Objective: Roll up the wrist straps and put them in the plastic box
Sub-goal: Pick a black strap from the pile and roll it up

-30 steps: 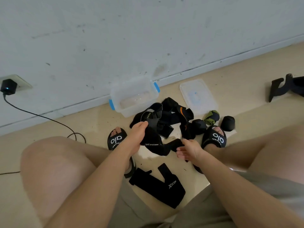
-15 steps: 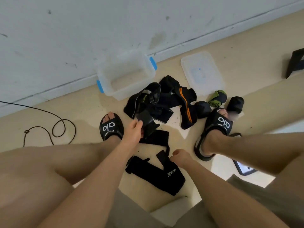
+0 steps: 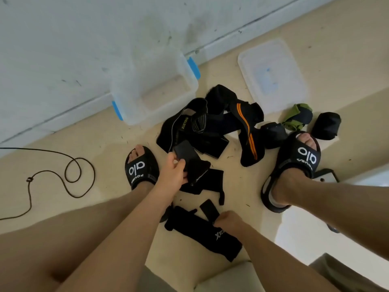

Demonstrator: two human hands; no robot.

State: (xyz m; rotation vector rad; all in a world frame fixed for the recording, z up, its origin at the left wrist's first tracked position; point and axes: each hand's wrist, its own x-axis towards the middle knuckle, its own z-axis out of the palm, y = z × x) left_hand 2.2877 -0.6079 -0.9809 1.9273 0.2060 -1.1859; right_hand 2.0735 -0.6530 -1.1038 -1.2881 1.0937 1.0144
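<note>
1. We are at the picking-up stage: the plastic box (image 3: pixel 155 98) by the wall looks to hold nothing yet, and its lid (image 3: pixel 271 74) lies flat on the floor to its right.

2. Our left hand (image 3: pixel 173 175) has its thumb and fingers curled around one end of a black strap (image 3: pixel 190 160), near the left sandal (image 3: pixel 140 167). The rest of that strap trails loose on the floor beneath the hand.

3. Our right hand (image 3: pixel 228 220) is down on a second black strap (image 3: pixel 202 232), the one lying nearest us with white lettering. The fingers are tucked under at its narrow tab; it looks like a pinch, but we cannot tell how firm the hold is.

4. The remaining straps (image 3: pixel 221 125) lie in a tangled heap between the box and our feet, one with an orange stripe. A few rolled-looking bundles (image 3: pixel 325 125) sit by the right sandal (image 3: pixel 299 159).

5. Next, we judge, one strap must be lifted free and laid straight so it can be rolled tightly from one end.

6. Only then does it go into the box, which stands open and within reach.

7. A black cable (image 3: pixel 69 178) loops on the floor to the left, well apart from the work.
</note>
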